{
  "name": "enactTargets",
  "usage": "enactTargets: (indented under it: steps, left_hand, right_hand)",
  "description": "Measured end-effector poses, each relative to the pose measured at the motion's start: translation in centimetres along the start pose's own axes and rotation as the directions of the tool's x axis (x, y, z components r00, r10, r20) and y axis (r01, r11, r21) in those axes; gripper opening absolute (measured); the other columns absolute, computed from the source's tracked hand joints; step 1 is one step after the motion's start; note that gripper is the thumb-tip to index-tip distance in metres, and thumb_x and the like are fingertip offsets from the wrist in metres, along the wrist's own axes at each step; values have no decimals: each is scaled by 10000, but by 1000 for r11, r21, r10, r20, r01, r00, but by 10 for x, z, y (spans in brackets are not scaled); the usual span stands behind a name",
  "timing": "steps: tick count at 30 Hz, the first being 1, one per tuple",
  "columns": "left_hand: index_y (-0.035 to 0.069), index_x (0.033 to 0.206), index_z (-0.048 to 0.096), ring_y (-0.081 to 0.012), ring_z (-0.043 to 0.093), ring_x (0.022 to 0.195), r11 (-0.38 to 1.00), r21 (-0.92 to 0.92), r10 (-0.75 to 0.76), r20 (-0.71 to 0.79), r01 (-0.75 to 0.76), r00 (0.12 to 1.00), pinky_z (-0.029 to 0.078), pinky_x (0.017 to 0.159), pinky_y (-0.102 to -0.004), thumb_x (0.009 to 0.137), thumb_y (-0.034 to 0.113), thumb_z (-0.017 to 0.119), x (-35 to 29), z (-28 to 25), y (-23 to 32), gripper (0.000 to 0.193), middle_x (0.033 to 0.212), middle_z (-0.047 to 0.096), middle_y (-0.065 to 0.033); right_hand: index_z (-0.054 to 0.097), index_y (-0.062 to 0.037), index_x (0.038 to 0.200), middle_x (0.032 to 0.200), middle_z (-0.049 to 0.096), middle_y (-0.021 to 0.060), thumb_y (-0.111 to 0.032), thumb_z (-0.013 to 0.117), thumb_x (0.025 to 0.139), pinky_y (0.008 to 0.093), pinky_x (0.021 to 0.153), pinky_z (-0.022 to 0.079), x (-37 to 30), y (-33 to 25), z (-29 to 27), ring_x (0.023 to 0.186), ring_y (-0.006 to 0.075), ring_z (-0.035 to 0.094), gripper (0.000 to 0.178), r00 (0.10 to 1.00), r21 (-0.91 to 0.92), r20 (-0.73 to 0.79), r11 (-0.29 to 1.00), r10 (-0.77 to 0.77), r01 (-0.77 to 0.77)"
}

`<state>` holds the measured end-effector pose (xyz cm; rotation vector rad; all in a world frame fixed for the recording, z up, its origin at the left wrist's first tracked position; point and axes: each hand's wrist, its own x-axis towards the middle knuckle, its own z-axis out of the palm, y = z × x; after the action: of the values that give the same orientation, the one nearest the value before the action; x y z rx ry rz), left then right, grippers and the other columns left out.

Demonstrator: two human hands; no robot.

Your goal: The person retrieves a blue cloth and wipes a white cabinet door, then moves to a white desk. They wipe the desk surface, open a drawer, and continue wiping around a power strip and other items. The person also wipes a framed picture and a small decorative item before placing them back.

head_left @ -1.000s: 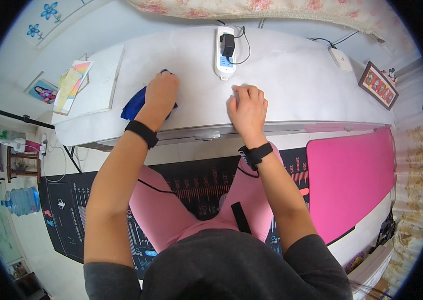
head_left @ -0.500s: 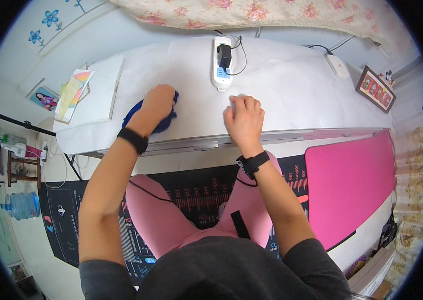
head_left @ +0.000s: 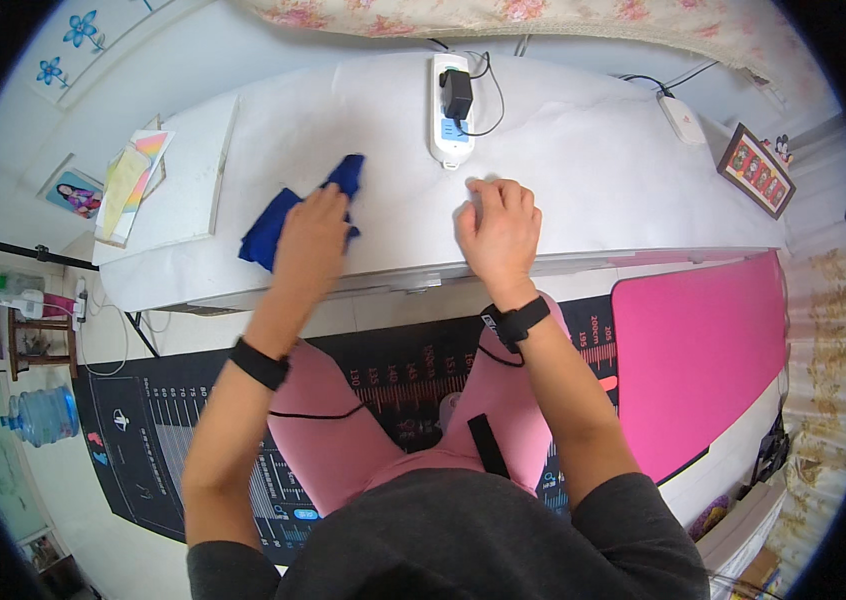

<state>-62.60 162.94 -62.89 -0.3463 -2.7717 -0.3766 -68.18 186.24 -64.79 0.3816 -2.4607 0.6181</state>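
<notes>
A dark blue cloth point(head_left: 271, 228) lies crumpled on the white-covered table point(head_left: 393, 215), left of the middle, with one corner reaching past my fingertips. My left hand point(head_left: 315, 232) is on top of it, fingers bent and gripping it, slightly smeared by motion. The part of the cloth beneath the palm is hidden. My right hand point(head_left: 501, 232) rests palm down near the table's front edge, empty, thumb apart and fingers loosely bent. Each wrist wears a black strap.
Beyond my right hand lies a white power strip point(head_left: 451, 140) with a black adapter point(head_left: 456, 95) and cord. A white board point(head_left: 198, 190) with papers point(head_left: 138, 180) is at the left. A white box-shaped device point(head_left: 681, 120) and a picture frame point(head_left: 756, 172) stand right.
My left hand has come nearer to me and turned flatter. More of the blue cloth shows, spread out on both sides of the fingers. My right hand has stayed nearly in place.
</notes>
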Motion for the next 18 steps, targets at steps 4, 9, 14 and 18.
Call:
enactTargets:
  steps: [4,9,14,18]
  left_hand:
    - [-38,1225,532,-326,473,1237,997,16,80,90,-82,993,355,1036,-449,878,159,544,14,16,66,399,1321,519,-209]
    - [5,1341,466,-291,445,1287,932,264,-261,18,247,965,318,1077,-438,934,208,508,-13,0,14,456,1411,458,-163]
    - [17,1318,491,-330,410,1299,965,-191,-217,-190,181,957,301,1086,-437,927,154,520,-25,-10,-15,415,1380,473,-173]
    - [15,1133,578,-308,505,1115,900,-426,-324,-505,95,800,385,968,-370,904,79,535,-49,-40,-46,242,1148,571,-150]
  right_hand:
    - [658,-125,1036,1028,574,78,-184,617,762,407,842,412,-1,3,0,1018,282,521,283,999,-30,51,1000,-5,6]
    - [659,-123,1040,1025,571,75,-180,616,771,402,842,416,-2,7,1,1008,280,522,279,998,-46,61,999,-21,24]
    - [665,-123,1035,1031,571,62,-162,616,768,386,823,419,-1,5,3,991,269,523,274,999,-65,40,997,-36,39]
    - [641,-88,1084,1111,561,111,-131,626,781,413,911,415,3,-9,-8,1060,304,517,307,995,72,96,997,5,-12]
